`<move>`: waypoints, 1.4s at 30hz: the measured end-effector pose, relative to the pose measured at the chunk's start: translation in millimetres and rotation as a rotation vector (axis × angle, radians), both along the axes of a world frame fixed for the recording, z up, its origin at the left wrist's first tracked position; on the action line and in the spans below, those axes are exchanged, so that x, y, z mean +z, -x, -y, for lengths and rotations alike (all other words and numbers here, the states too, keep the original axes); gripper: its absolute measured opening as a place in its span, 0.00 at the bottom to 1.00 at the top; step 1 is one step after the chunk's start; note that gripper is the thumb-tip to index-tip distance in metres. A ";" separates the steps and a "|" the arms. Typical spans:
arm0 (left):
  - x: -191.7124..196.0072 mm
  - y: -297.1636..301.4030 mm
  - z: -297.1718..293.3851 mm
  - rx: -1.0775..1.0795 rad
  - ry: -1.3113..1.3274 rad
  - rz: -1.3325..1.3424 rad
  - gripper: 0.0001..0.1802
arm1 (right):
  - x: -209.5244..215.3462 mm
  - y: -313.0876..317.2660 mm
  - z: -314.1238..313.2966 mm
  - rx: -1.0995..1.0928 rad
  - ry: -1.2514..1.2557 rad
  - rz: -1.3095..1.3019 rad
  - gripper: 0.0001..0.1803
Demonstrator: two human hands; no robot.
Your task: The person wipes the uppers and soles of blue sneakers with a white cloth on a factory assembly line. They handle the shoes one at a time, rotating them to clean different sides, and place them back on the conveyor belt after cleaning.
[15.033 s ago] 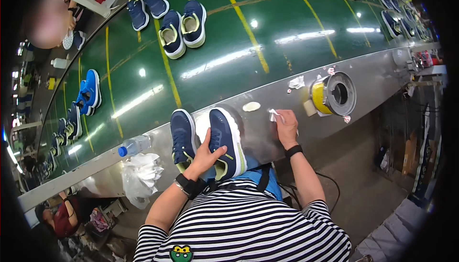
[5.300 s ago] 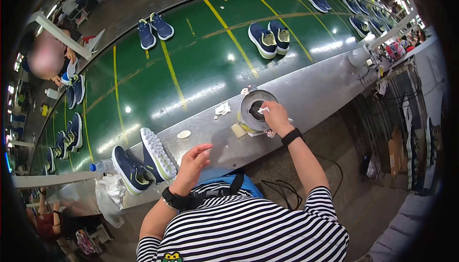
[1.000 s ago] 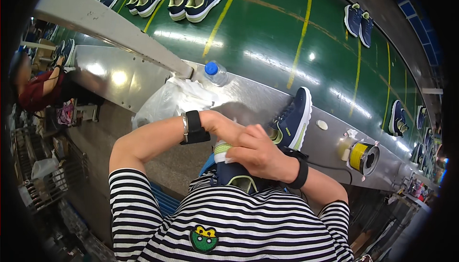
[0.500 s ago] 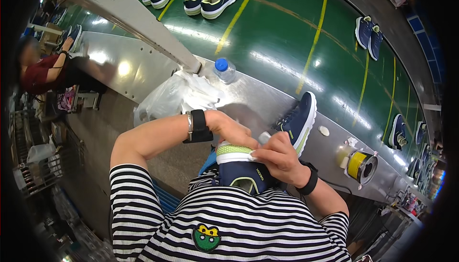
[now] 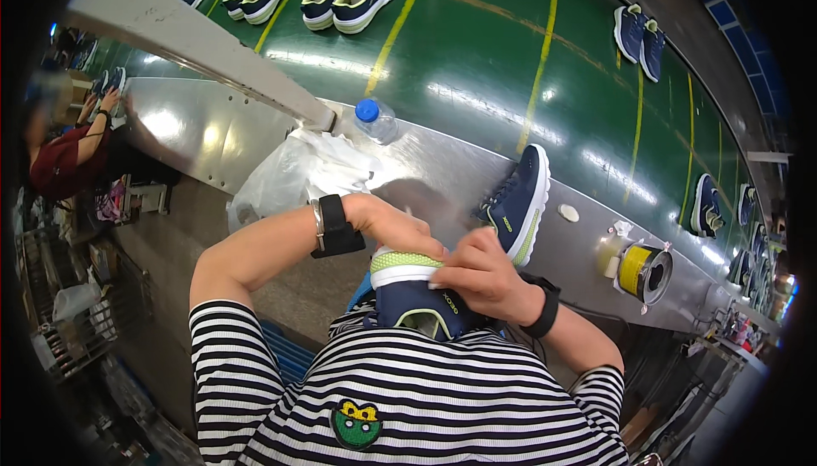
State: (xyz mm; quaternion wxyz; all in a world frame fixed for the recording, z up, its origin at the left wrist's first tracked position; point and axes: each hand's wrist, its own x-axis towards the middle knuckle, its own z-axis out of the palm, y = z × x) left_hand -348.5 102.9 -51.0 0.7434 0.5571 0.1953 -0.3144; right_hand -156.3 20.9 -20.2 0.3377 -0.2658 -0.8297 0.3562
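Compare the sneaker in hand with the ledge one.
Support: held sneaker in left hand, right hand at its midsole; ledge sneaker rests on metal ledge.
Pose: held sneaker's opening faces striped shirt; ledge sneaker's toe points to green belt.
Shared: navy uppers, white-and-lime midsoles.

One short word in yellow-green lettering (image 5: 451, 302) is visible on the held navy-blue sports shoe with white midsole and yellow-green textured sole (image 5: 407, 303), standing on the side of the upper. Matching yellow-green print (image 5: 508, 224) stands on the rear side of the second navy-blue sports shoe with white-edged sole (image 5: 525, 194), just beside the sole edge. A yellow band label (image 5: 632, 269) wraps the round grey metal tin (image 5: 663, 280); any wording there is too small to read.
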 end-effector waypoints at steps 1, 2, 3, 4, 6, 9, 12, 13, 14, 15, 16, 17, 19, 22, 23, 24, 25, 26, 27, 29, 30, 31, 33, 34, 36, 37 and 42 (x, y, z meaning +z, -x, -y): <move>-4.5 -0.1 -2.4 -0.033 0.012 0.020 0.33 | 0.0 3.8 -1.5 0.012 0.016 -0.011 0.16; -7.3 0.0 -3.5 -0.064 0.024 0.040 0.34 | -0.2 6.6 -2.3 0.026 0.032 -0.022 0.16; -8.4 0.4 -2.3 -0.045 0.003 0.014 0.34 | -0.5 8.2 -2.3 0.040 0.048 -0.033 0.16; -2.4 4.8 0.3 -0.008 -0.020 -0.023 0.35 | -8.4 0.1 1.5 0.025 0.125 -0.034 0.15; 3.6 9.5 -0.8 0.067 -0.004 -0.074 0.35 | -30.2 -25.3 13.6 -0.156 0.552 -0.077 0.07; 0.7 17.5 -1.0 0.220 0.126 -0.101 0.37 | -38.1 -26.3 23.0 -0.357 0.913 -0.071 0.05; -15.4 43.5 13.5 0.432 0.173 0.002 0.38 | -44.0 -24.0 33.5 -0.497 0.882 -0.100 0.06; 3.3 53.1 15.7 0.586 0.273 0.030 0.37 | -49.7 -25.6 38.0 -0.560 0.834 -0.121 0.07; 5.0 59.1 29.3 0.713 0.212 0.168 0.42 | -54.3 -26.9 41.8 -0.629 0.818 -0.137 0.07; 4.7 61.0 45.9 0.834 0.151 0.313 0.49 | -56.6 -27.6 43.8 -0.656 0.843 -0.180 0.06; 10.3 61.1 60.5 0.902 0.118 0.374 0.57 | -57.8 -26.0 44.2 -0.677 0.870 -0.231 0.06; 13.2 59.2 74.7 0.969 0.087 0.446 0.65 | -58.9 -25.4 44.6 -0.701 0.892 -0.276 0.06; 16.9 32.2 90.7 1.107 -0.366 0.310 0.67 | -63.5 -20.9 45.3 -0.721 0.848 -0.295 0.06; 6.9 15.2 86.3 1.283 -0.739 0.274 0.60 | -60.4 -8.8 38.1 -0.743 0.778 -0.277 0.07; 14.2 14.8 81.5 1.277 -0.850 0.307 0.57 | -53.4 -7.2 30.9 -0.762 0.729 -0.281 0.07; 21.3 14.7 75.7 1.268 -0.959 0.341 0.55 | -44.9 -6.0 20.0 -0.781 0.680 -0.285 0.07; 27.3 16.0 73.3 1.237 -1.034 0.342 0.54 | -40.1 -5.1 14.1 -0.804 0.640 -0.288 0.07; 32.6 18.0 69.7 1.203 -1.107 0.342 0.54 | -38.5 -6.5 8.3 -0.842 0.613 -0.342 0.07; 34.8 18.9 66.6 1.169 -1.178 0.343 0.53 | -29.9 -7.8 4.2 -0.775 0.670 -0.454 0.06; 28.6 18.7 67.3 1.159 -1.174 0.316 0.52 | -7.1 -1.5 2.1 -0.632 0.779 -0.559 0.05; 26.1 18.6 68.2 1.138 -1.177 0.306 0.51 | -4.3 1.6 0.1 -0.582 0.740 -0.523 0.05; 25.4 18.0 68.6 1.117 -1.185 0.297 0.51 | -2.1 4.9 -3.1 -0.531 0.697 -0.487 0.06; 26.4 13.6 70.9 1.107 -1.174 0.300 0.50 | -1.2 7.2 -9.4 -0.430 0.608 -0.416 0.06; 27.1 11.4 71.4 1.101 -1.169 0.301 0.50 | -1.3 7.6 -12.9 -0.382 0.562 -0.382 0.07; 25.3 7.4 71.4 1.084 -1.163 0.311 0.50 | -5.4 13.1 -16.6 -0.313 0.507 -0.311 0.08; 23.2 5.4 72.7 1.078 -1.155 0.313 0.49 | -5.5 15.7 -16.6 -0.332 0.509 -0.296 0.08; 15.8 -2.1 80.0 1.038 -1.232 0.272 0.48 | -1.3 28.6 -13.8 -0.463 0.577 -0.211 0.09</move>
